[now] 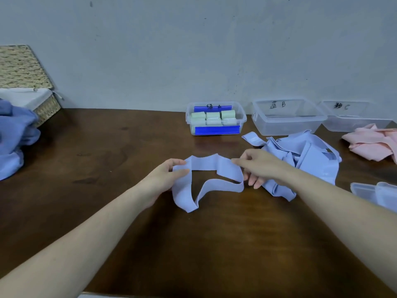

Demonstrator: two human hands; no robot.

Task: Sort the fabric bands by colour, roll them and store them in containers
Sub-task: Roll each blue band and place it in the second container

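A: Where is the long pale-blue fabric band [206,168] right now?

B: Over the middle of the dark brown wooden desk [107,147], stretched between both hands. Its upper run spans from one hand to the other; the rest droops in a loop whose lowest fold touches the desk just near of the hands.

A: And the fingers?

B: The left hand [165,175] pinches the band's left part, thumb below and fingers [178,162] curled over the top edge. The right hand [260,166] pinches the right part between thumb and forefinger; its other fingers hang curled behind the loop's right bend. Both pairs are clamped on the cloth.

A: What lies closest around it?

B: Just right of the right hand, partly behind it, a loose heap of pale-blue bands [300,155] on the desk. Far of that stands a clear plastic tub marked B [287,119]; I see nothing in it. To its left, a smaller clear tub with blue strips [214,121] holds rolled pale-green bands [212,117] in rows.

A: Farther out?

B: At the far right, a clear tub marked C [352,119], with a heap of pink bands [373,143] just near of it. At the near right edge, clear plastic lids [373,192]. At the far left, a woven basket with a white liner [28,97] stands against the wall, and bunched blue cloth [15,134] lies beside it.
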